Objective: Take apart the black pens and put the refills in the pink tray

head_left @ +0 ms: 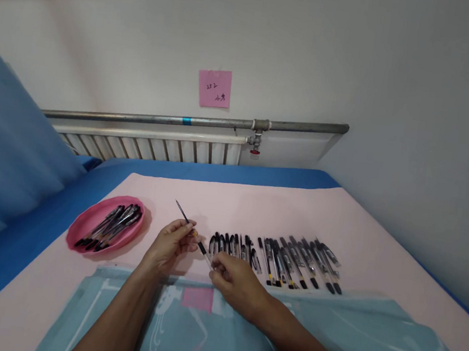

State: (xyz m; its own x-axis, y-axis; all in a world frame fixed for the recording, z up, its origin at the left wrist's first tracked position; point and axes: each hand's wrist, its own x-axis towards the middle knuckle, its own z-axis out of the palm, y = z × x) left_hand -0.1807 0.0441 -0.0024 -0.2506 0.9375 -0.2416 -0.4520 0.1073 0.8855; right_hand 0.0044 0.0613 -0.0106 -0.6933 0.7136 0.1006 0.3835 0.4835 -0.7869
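Note:
My left hand (171, 244) pinches a thin black pen refill (183, 215) whose free end points up and to the left. My right hand (235, 281) is closed on the refill's lower end, where a clear pen part (206, 256) meets it. Both hands hover over the pink table cover (256, 206), just left of a row of several black pens (276, 253) laid side by side. A pink oval dish (83, 225) to the left holds several more black pens (112, 225).
A light blue cloth (326, 335) with a pink patch lies along the near edge under my forearms. Blue fabric (1, 158) rises on the left. A radiator (152, 145), a metal pipe (207, 120) and a pink note (214, 88) are on the back wall.

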